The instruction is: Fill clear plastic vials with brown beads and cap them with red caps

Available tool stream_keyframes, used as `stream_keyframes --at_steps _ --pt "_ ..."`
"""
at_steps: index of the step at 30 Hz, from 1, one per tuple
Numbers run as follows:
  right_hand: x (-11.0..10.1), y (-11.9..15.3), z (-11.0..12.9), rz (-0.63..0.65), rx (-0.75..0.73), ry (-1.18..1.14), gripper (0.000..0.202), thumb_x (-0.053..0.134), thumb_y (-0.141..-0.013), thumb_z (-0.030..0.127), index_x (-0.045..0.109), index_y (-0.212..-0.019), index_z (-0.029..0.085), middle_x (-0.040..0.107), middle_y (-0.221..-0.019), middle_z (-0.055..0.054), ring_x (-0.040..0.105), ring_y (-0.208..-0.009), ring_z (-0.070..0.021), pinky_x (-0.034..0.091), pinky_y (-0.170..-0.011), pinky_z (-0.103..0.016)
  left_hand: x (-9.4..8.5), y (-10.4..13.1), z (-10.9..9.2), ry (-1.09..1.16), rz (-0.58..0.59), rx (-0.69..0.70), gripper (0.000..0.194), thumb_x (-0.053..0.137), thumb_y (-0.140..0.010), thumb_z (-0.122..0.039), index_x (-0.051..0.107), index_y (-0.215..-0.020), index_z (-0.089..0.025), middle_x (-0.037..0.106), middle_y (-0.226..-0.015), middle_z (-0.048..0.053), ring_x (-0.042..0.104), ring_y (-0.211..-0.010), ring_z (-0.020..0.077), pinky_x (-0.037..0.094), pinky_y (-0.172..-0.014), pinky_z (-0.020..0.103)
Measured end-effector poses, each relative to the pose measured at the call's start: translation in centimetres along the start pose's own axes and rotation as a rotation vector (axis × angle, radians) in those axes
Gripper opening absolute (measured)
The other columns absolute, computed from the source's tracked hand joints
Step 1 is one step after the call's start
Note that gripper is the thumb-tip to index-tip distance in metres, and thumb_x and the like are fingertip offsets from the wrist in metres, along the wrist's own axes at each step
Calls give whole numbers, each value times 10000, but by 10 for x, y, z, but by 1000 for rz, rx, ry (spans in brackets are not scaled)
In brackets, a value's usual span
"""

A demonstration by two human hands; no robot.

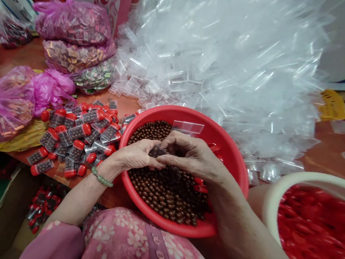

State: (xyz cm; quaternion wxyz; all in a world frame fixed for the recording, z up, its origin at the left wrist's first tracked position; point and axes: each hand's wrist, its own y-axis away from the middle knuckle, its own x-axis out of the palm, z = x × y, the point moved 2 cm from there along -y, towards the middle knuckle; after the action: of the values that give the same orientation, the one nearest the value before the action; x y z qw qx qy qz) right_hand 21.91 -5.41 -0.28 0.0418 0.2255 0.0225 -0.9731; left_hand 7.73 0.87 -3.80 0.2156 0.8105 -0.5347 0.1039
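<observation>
Above a red basin [243,167] of shiny brown balls [164,203], my two hands meet. My left hand [138,154] is closed around a small clear container [156,151] with dark balls inside, mostly covered by fingers. My right hand [190,154] has its fingers curled in and its thumb against the container's end; whatever it pinches is hidden. An unfilled clear plastic case [188,127] lies in the basin behind my right hand. A few red caps [200,186] lie on the basin's right side, partly behind my right wrist.
A large heap of clear cases [220,51] fills the table behind the basin. Filled red-capped containers [81,132] are piled to the left, more in a cardboard box [6,206] below. A cream tub [271,201] of red caps stands right; pink bags [73,23] sit back left.
</observation>
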Motion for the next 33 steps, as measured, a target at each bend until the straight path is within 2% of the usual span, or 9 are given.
stream_keyframes --at_steps 3,9,19,26,33 --pt "0 0 -1 -4 37 -45 355 775 -727 483 556 -721 204 518 -674 18 457 -616 -120 388 -575 -268 0 1 -1 -27 -6 -17 254 704 -610 -98 587 -832 -134 579 -753 -38 523 -669 75 421 -656 224" --pt "0 0 -1 49 80 -92 370 783 -716 492 558 -733 200 506 -645 29 439 -586 -106 372 -544 -254 0 2 -1 -39 -5 -24 251 712 -615 -122 567 -819 -131 547 -707 -48 494 -634 72 401 -640 233" --pt "-1 1 0 95 95 -116 432 743 -740 552 485 -704 207 430 -630 45 372 -574 -93 333 -525 -244 0 2 -1 22 69 -36 238 717 -660 -92 592 -862 -112 568 -722 -44 512 -632 61 406 -626 222" --pt "-3 1 5 154 49 -8 396 750 -751 508 518 -653 202 457 -637 27 404 -592 -106 343 -541 -258 1 4 -3 -3 98 -38 217 747 -655 -110 593 -807 -128 568 -676 -46 514 -599 64 407 -569 209" --pt "-3 2 7 74 81 -103 477 775 -711 511 425 -600 206 392 -595 49 352 -576 -93 318 -530 -250 0 3 -3 26 71 -38 252 771 -628 -129 624 -833 -117 585 -688 -40 519 -622 64 420 -612 226"
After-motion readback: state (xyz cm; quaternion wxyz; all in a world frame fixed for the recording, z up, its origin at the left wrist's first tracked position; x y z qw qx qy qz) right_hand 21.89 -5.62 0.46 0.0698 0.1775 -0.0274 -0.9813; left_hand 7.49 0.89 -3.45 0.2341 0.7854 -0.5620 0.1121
